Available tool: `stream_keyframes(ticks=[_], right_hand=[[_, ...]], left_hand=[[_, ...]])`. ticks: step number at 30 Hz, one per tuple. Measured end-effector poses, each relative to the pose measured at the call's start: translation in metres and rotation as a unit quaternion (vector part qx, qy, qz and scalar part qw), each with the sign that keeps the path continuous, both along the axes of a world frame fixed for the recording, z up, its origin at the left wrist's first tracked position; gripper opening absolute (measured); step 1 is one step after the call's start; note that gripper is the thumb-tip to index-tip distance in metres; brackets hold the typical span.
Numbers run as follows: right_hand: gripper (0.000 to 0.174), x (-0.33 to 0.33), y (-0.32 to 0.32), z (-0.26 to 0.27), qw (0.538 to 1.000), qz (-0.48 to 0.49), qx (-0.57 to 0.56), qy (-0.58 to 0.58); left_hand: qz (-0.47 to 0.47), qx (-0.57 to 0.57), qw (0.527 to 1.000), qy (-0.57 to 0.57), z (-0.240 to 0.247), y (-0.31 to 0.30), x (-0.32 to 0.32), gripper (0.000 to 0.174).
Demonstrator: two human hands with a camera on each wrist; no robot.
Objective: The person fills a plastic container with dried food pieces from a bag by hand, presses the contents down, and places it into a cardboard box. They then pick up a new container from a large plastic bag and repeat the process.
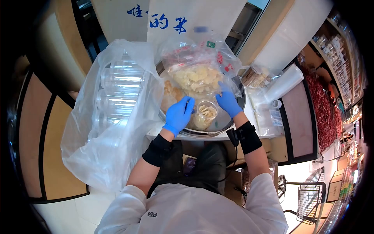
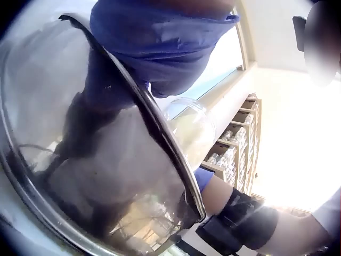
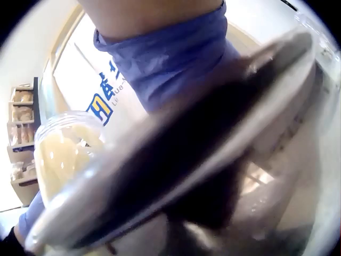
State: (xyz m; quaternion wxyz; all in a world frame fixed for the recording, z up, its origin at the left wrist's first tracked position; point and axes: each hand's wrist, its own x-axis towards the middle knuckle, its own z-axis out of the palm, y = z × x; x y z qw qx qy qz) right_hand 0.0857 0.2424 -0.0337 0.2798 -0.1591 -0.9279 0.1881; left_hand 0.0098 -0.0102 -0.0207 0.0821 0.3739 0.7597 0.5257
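A clear plastic jar (image 1: 205, 116) partly filled with pale, flat slices stands in a wide metal basin (image 1: 212, 133), between my two blue-gloved hands. My left hand (image 1: 179, 115) is at the jar's left side with its fingers bent; whether they pinch anything I cannot tell. On the other side, my right hand (image 1: 229, 104) has its fingers stretched toward a heap of pale slices (image 1: 196, 78) in a clear bag (image 1: 187, 54). The left wrist view shows the left glove (image 2: 160, 48) over the basin's rim. In the right wrist view the rim hides the right hand's fingers.
A large plastic bag (image 1: 78, 132) of stacked clear jars (image 1: 120, 89) stands at the left. Right of the basin are a filled container (image 1: 255, 76), a plastic roll (image 1: 286, 82) and flat clear bags (image 1: 269, 121). Red goods (image 1: 325, 113) fill a display farther right.
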Motion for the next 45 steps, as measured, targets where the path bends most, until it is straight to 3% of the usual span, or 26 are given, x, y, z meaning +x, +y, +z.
stream_keyframes(ticks=[1,3,6,10,12,13,15,17,18,20,23,26,29,33,39,45], right_hand=[[0.045,-0.005,0.005,-0.004,1.0,-0.001,-0.001,0.001],[0.044,-0.011,0.01,-0.004,0.977,0.039,-0.208,-0.008],[0.036,-0.003,0.004,0.01,0.962,0.006,-0.272,-0.036],[0.025,0.024,-0.012,0.023,0.965,0.006,-0.256,-0.051],[0.018,0.039,-0.023,0.027,0.973,-0.029,-0.22,0.059],[0.018,0.046,-0.027,0.035,0.973,-0.029,-0.22,0.056],[0.016,0.063,-0.031,0.057,0.969,-0.035,-0.235,0.062],[0.013,0.075,-0.034,0.079,0.983,-0.045,-0.173,0.038],[0.013,0.079,-0.038,0.09,0.972,-0.012,-0.23,0.048],[0.016,0.086,-0.043,0.109,0.944,0.034,-0.325,0.052],[0.018,0.079,-0.064,0.12,0.91,0.117,-0.395,0.055],[0.019,0.068,-0.075,0.115,0.919,0.143,-0.367,0.0],[0.018,0.061,-0.081,0.108,0.911,0.139,-0.385,-0.057],[0.02,0.054,-0.089,0.107,0.899,0.143,-0.411,-0.053],[0.016,0.05,-0.111,0.102,0.93,0.122,-0.346,-0.034],[0.016,0.049,-0.113,0.107,0.934,0.153,-0.299,-0.123]], left_hand=[[0.008,0.017,1.0,0.001,-0.001,0.0,0.001,0.033],[0.016,0.033,0.999,0.002,-0.001,0.002,0.003,0.031],[0.058,0.006,0.998,0.033,0.001,0.002,0.003,0.025],[0.076,-0.015,0.994,0.072,0.004,0.002,0.006,0.02],[0.078,-0.027,0.994,0.067,-0.001,0.004,0.005,0.016],[0.065,0.004,0.995,0.078,-0.006,0.006,0.004,0.017],[0.051,0.034,0.994,0.087,-0.01,0.004,0.002,0.024],[-0.077,-0.025,0.995,0.058,0.002,-0.005,0.0,0.051],[-0.077,-0.025,0.995,0.056,0.007,-0.009,-0.002,0.051],[-0.176,-0.042,0.983,0.028,0.014,-0.014,-0.005,0.069],[-0.216,-0.003,0.975,0.05,0.006,-0.011,-0.009,0.08],[-0.217,-0.08,0.973,0.022,0.017,-0.009,-0.005,0.088],[-0.195,-0.077,0.977,0.039,0.023,-0.012,0.001,0.09],[-0.193,-0.06,0.979,0.021,0.031,-0.015,0.005,0.087],[-0.167,-0.026,0.982,0.085,0.021,-0.012,0.006,0.089],[-0.154,-0.046,0.982,0.102,0.022,-0.014,0.007,0.088]])
